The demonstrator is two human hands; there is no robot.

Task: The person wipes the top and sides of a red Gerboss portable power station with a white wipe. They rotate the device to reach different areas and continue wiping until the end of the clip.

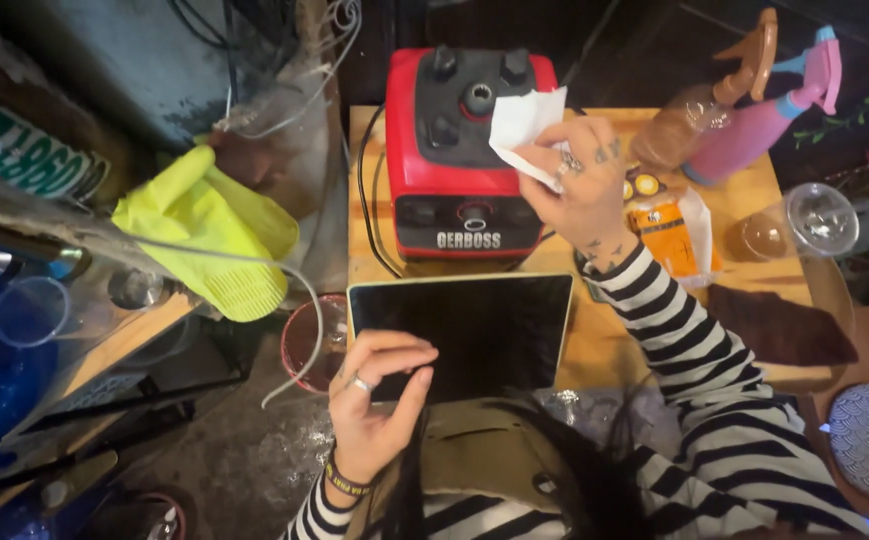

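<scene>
My right hand grips a white paper tissue and presses it against the right side of a red and black blender base at the back of the wooden table. My left hand rests on the lower left corner of a dark tablet that lies flat in front of the blender base, fingers curled over its edge. Both arms wear black and white striped sleeves.
Yellow rubber gloves hang at the left. Two spray bottles, one brown and one pink, stand at the back right beside an orange packet and a clear glass. A clear cup sits at the far left.
</scene>
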